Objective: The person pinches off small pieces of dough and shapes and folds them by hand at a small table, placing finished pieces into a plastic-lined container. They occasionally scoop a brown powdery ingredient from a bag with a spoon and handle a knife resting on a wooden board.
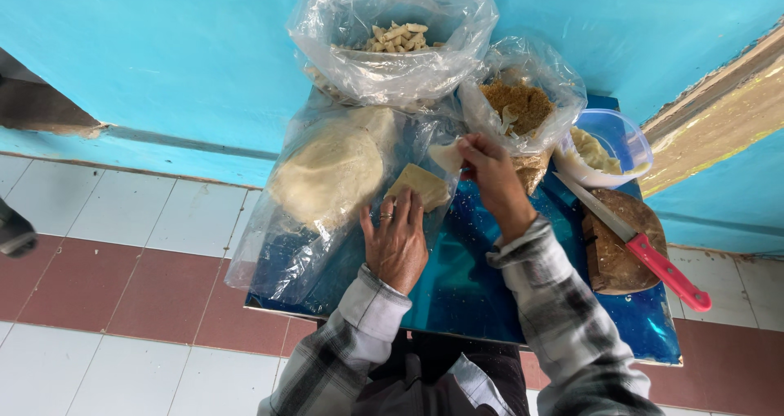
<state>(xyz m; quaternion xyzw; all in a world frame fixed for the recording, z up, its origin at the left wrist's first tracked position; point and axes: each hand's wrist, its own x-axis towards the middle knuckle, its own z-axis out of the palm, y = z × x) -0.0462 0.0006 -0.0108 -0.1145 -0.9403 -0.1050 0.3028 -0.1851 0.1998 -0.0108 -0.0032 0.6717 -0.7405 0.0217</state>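
Grip: left hand [398, 240] flat, ungrasping, pinning square dough sheet [419, 185] on blue worktop [465, 289] beside bagged dough stack [331, 175]; right hand [492, 179] pinching a sheet corner below brown filling bag [518, 104]; sheet yet unfolded, finished pieces [395, 37] bagged behind.

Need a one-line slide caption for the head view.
Left hand flat on a pale dough square, right hand pinching it, on a blue table beside bagged dough and a red-handled knife.
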